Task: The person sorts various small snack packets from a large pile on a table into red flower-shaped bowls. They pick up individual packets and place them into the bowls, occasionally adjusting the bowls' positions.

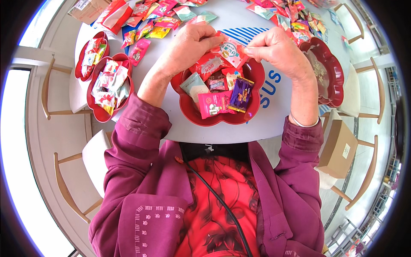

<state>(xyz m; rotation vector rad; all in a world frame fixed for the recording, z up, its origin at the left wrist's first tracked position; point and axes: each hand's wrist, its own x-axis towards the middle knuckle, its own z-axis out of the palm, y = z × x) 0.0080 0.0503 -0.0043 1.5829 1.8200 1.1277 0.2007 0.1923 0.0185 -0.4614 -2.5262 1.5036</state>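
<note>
Between both hands a pink candy packet (230, 50) is stretched over the far rim of a red flower-shaped bowl (221, 120). My left hand (189, 48) pinches its left corner and my right hand (273, 49) grips its right edge. Inside the bowl lie a red packet (210, 66), a pale green-and-white packet (194, 87), a bright pink packet (214, 105) and a purple packet with yellow ends (241, 94). A small white-and-red packet (231, 78) sits among them, partly covered.
Two filled red bowls (124, 61) stand at the left. At the right is another red bowl (338, 80) with gold marks on its base. Loose candy packets (160, 21) cover the table's far side, beside a cardboard box (88, 11). A brown box (338, 149) rests on a chair at the right.
</note>
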